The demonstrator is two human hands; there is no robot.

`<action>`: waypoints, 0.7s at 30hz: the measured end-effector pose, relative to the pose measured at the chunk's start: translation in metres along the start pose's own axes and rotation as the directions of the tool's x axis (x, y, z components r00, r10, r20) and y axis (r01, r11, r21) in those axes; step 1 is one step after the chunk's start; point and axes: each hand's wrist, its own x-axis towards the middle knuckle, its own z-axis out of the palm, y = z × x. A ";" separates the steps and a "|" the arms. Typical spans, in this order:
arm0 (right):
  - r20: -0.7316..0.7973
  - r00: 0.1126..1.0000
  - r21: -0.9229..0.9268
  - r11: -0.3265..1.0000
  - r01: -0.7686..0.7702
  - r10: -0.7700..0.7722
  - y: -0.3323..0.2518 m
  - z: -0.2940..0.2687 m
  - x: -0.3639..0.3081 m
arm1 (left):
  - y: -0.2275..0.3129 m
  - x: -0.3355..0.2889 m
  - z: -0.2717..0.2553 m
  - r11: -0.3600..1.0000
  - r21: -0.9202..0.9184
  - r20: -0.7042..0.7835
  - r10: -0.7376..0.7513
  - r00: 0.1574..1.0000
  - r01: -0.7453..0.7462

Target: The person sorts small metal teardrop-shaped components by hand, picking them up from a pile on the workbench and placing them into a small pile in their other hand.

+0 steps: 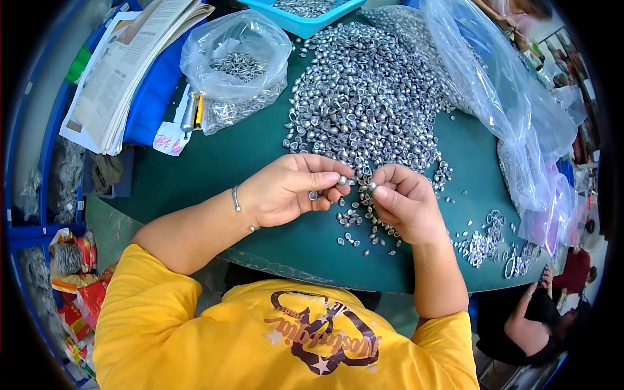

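My left hand (292, 188) is closed, pinching a small rounded silver metal piece (342, 181) between thumb and forefinger. Another silver piece (313, 195) shows against its curled lower fingers. Facing it, a short gap away, my right hand (408, 200) pinches a second rounded metal piece (372, 186) with thumb and forefinger. Beyond both hands spreads a large heap of small domed, hollow-backed metal pieces (370, 97). Several loose pieces (349, 218) lie on the green tabletop (227, 156) between and below my hands.
Clear plastic bags (237, 55) of metal parts stand at the far left, beside stacked papers (130, 71). A turquoise tray (305, 25) sits at the back. A large plastic bag (513, 123) drapes along the right. Small silver links (478, 247) lie near the right edge; other people sit beyond.
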 end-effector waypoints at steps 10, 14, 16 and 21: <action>0.256 0.966 0.337 0.940 -0.051 -0.040 0.008 -0.008 0.001 | -0.011 -0.004 0.005 1.000 -0.001 0.015 0.006 1.000 -0.006; 0.202 0.974 0.343 0.939 0.027 -0.102 0.008 -0.005 0.001 | -0.014 -0.005 0.005 0.999 -0.038 0.014 0.003 1.000 -0.003; 0.170 0.978 0.339 0.939 0.055 -0.118 0.009 -0.006 0.000 | -0.017 -0.005 0.001 0.998 -0.063 0.054 0.013 0.998 -0.010; 0.081 0.981 -0.366 0.911 0.193 -0.175 0.002 0.012 -0.005 | -0.019 -0.004 0.003 0.988 -0.141 0.057 -0.057 0.997 0.065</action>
